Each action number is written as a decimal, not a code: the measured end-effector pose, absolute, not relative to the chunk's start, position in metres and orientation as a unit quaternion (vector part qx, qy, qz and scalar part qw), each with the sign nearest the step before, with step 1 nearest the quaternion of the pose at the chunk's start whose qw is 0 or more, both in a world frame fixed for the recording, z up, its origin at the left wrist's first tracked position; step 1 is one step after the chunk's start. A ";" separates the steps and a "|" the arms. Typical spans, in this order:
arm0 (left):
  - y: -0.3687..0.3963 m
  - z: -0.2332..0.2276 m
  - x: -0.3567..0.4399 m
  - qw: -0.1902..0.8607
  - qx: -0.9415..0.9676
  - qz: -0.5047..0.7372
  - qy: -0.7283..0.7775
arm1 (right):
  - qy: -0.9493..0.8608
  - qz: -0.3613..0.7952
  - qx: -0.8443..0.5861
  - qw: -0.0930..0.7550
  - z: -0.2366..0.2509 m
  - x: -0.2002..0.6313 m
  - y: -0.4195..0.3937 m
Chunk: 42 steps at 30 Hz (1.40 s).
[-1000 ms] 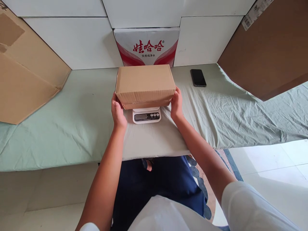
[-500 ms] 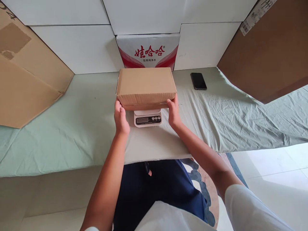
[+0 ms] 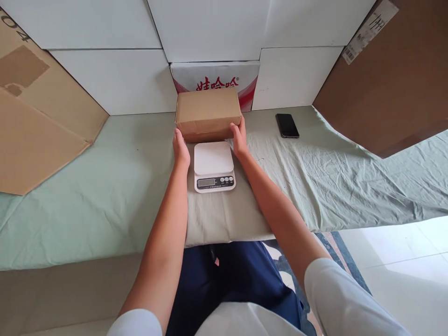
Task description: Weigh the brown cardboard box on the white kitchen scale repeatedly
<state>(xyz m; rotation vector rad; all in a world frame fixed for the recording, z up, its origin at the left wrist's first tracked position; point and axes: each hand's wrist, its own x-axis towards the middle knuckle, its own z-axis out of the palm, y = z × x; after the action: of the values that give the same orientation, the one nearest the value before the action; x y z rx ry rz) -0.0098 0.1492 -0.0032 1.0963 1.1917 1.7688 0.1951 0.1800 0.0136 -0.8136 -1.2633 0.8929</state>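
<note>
Head view: grasping a brown cardboard box point(image 3: 208, 109) by its two ends, toward the back edge of the pale green surface point(image 3: 87, 210), just beyond a white scale point(image 3: 214, 159). Gripping the left end with the left hand point(image 3: 181, 151), thumb raised along the front left corner; gripping the right end with the right hand point(image 3: 240, 139), thumb against the front face, other fingers of both largely hidden. Cannot tell whether lifted clear of the surface. Scale display turned to the front edge. Right of the box, near the back edge, a black phone point(image 3: 287, 125) lying flat. Behind the box, at the back edge, a white carton point(image 3: 184, 72) with red lettering, partly covered.
</note>
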 end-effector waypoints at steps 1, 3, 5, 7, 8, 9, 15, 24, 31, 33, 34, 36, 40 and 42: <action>0.148 -0.008 -0.010 0.363 0.413 0.690 0.471 | -0.552 0.397 -0.358 0.640 0.010 0.195 0.180; 0.147 -0.015 -0.011 0.361 0.403 0.690 0.481 | -0.546 0.406 -0.360 0.638 0.004 0.195 0.180; 0.147 -0.018 -0.013 0.355 0.414 0.687 0.481 | -0.538 0.418 -0.364 0.635 0.001 0.196 0.181; 0.149 -0.019 -0.015 0.343 0.424 0.688 0.480 | -0.532 0.429 -0.370 0.629 0.001 0.196 0.181; 0.149 -0.020 -0.015 0.338 0.428 0.688 0.479 | -0.530 0.434 -0.370 0.628 0.000 0.197 0.181; 0.149 -0.021 -0.016 0.333 0.431 0.689 0.478 | -0.527 0.437 -0.370 0.628 0.000 0.197 0.181; 0.151 -0.024 -0.015 0.322 0.433 0.690 0.483 | -0.506 0.448 -0.371 0.636 0.001 0.199 0.181; 0.154 -0.023 -0.022 0.305 0.429 0.682 0.508 | -0.500 0.417 -0.397 0.646 -0.011 0.204 0.199; 0.146 -0.013 -0.060 0.288 0.368 0.702 0.538 | -0.345 0.379 -0.468 0.720 -0.019 0.277 0.228; 0.143 -0.009 -0.057 0.297 0.356 0.705 0.537 | -0.334 0.382 -0.481 0.715 -0.021 0.286 0.228; 0.141 -0.007 -0.053 0.300 0.350 0.705 0.539 | -0.335 0.385 -0.484 0.710 -0.023 0.287 0.227; 0.138 -0.003 -0.046 0.304 0.343 0.703 0.543 | -0.346 0.394 -0.482 0.703 -0.024 0.282 0.226; 0.134 0.000 -0.039 0.308 0.347 0.698 0.546 | -0.367 0.405 -0.465 0.696 -0.026 0.269 0.223; 0.136 -0.002 -0.039 0.308 0.352 0.696 0.545 | -0.375 0.404 -0.467 0.692 -0.026 0.266 0.223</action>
<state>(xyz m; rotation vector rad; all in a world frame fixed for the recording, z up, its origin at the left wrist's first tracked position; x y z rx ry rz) -0.0393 0.1359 -0.0025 0.9301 1.4395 1.8402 0.2663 0.2227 -0.0262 -1.0428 -0.8379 0.9021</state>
